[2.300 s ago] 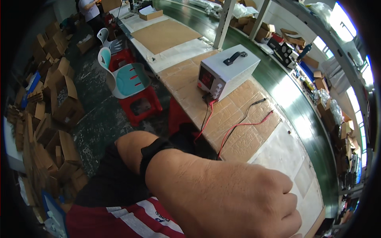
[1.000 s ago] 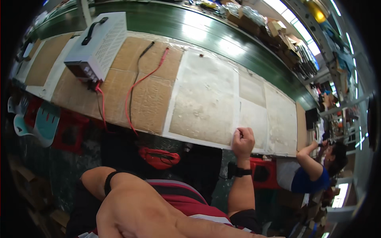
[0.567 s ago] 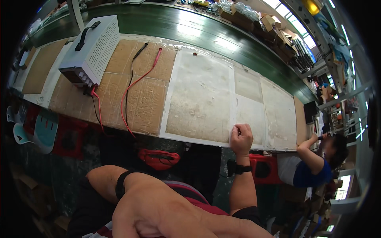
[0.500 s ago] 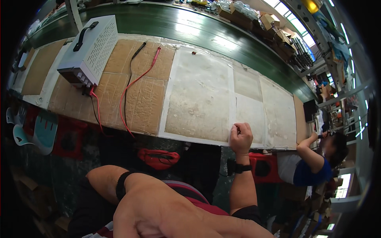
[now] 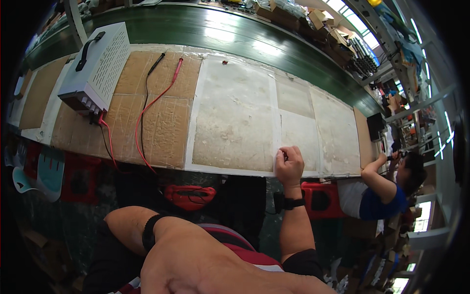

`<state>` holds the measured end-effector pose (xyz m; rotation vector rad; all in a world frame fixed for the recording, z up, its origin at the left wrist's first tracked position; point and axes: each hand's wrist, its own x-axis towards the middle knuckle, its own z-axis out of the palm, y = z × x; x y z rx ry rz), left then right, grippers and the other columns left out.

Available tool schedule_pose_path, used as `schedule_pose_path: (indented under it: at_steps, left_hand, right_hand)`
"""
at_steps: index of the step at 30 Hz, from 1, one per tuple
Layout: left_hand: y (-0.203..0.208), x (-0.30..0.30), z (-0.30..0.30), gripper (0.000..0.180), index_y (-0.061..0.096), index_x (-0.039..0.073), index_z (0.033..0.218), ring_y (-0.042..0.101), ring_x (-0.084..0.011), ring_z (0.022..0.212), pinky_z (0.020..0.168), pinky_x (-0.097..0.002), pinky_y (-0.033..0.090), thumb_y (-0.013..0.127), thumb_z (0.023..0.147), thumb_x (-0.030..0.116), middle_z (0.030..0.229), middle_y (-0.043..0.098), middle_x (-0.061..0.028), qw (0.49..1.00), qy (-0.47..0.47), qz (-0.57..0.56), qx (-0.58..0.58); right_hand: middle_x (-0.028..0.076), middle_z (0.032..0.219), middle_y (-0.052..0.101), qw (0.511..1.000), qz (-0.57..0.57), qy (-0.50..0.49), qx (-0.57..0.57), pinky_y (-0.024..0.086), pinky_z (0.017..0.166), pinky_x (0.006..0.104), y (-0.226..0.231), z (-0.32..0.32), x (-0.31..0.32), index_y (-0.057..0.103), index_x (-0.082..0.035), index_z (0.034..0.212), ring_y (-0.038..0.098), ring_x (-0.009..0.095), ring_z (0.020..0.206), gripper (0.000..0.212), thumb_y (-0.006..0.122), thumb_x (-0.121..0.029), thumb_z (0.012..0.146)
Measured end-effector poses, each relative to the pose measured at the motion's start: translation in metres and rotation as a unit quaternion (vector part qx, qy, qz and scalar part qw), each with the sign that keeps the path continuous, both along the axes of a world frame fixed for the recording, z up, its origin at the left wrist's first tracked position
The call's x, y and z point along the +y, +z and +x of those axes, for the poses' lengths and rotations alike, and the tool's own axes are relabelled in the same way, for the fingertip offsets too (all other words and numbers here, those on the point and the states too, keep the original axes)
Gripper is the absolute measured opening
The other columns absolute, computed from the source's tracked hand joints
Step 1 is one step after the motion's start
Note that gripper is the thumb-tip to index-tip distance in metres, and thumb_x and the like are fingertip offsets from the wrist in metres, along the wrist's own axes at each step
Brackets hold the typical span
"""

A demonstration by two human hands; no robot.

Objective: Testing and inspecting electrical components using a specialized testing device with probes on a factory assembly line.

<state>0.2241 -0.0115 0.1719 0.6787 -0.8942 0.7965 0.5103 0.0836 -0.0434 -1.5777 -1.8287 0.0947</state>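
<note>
My right hand [image 5: 290, 165] rests on the near edge of the white-covered part of the table, its fingers curled into a loose fist. A dark gap shows between thumb and forefinger, and I see no object there. A black strap with a small dark box sits round that wrist. Large and close at the lower edge is my left hand [image 5: 196, 262], bent across in front of my body, with a black band on its arm. Its fingers are out of sight. The table [image 5: 235, 122] lies before me, covered in worn white sheets and brown cardboard.
A grey bench power supply [image 5: 98, 68] stands on the left. Its black test lead [image 5: 146, 93] and red test lead [image 5: 169, 88] hang over the edge. Beyond runs a green conveyor belt [image 5: 186, 29]. Red stools [image 5: 190, 196] stand below; a co-worker [image 5: 384, 188] sits at right.
The whole scene has slid a little to the left in view. My right fist keeps its place on the table edge, and my left arm stays bent as before.
</note>
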Motion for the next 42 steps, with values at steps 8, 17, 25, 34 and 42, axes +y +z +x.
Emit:
schedule_pose_path:
  at_steps: [8,17,25,34,42]
  left_hand:
    - [0.003,0.007,-0.013,0.051,0.057,-0.008,0.137,0.034,-0.0674,0.139,0.111,-0.0706,0.028,0.062,0.102,0.029,0.151,0.028,-0.049,0.994,0.01,0.049,0.095]
    - [-0.006,-0.007,0.017,0.048,0.06,-0.005,0.134,0.032,-0.0686,0.14,0.112,-0.0721,0.027,0.061,0.103,0.031,0.151,0.029,-0.0494,0.996,-0.08,-0.01,0.037]
    - [-0.012,-0.013,0.049,0.05,0.059,-0.002,0.134,0.035,-0.0654,0.139,0.11,-0.0714,0.031,0.065,0.102,0.035,0.152,0.028,-0.0476,0.99,-0.138,-0.014,-0.012]
    - [-0.013,-0.023,0.048,0.051,0.057,-0.001,0.132,0.034,-0.0631,0.141,0.11,-0.0709,0.03,0.067,0.1,0.037,0.152,0.03,-0.0467,0.984,-0.174,-0.025,-0.007]
    - [-0.008,-0.038,0.051,0.053,0.056,-0.001,0.135,0.031,-0.0645,0.142,0.111,-0.0715,0.028,0.069,0.098,0.035,0.151,0.031,-0.0466,0.977,-0.207,-0.056,-0.005]
  right_hand:
    - [0.009,0.087,0.065,1.0,0.0,-0.023,-0.017,0.055,0.064,0.0384,0.001,0.003,0.0,0.069,-0.008,0.088,0.068,0.028,0.071,0.003,0.069,-0.012,0.088]
    - [0.008,0.086,0.065,1.0,-0.008,-0.024,-0.005,0.055,0.065,0.0384,-0.002,0.003,0.002,0.07,-0.009,0.087,0.068,0.028,0.072,0.004,0.07,-0.013,0.087]
    - [0.008,0.086,0.065,0.999,0.006,-0.039,-0.018,0.055,0.065,0.0376,-0.004,0.005,0.001,0.069,-0.009,0.086,0.067,0.026,0.07,0.004,0.069,-0.012,0.087]
    - [0.008,0.088,0.067,0.999,-0.003,-0.039,-0.026,0.055,0.067,0.0402,-0.001,0.003,0.001,0.069,-0.009,0.086,0.068,0.029,0.074,0.005,0.069,-0.014,0.087]
    - [0.008,0.091,0.067,0.999,-0.013,-0.047,-0.023,0.056,0.073,0.0425,-0.002,0.005,0.0,0.07,-0.011,0.086,0.068,0.032,0.08,0.007,0.067,-0.017,0.087]
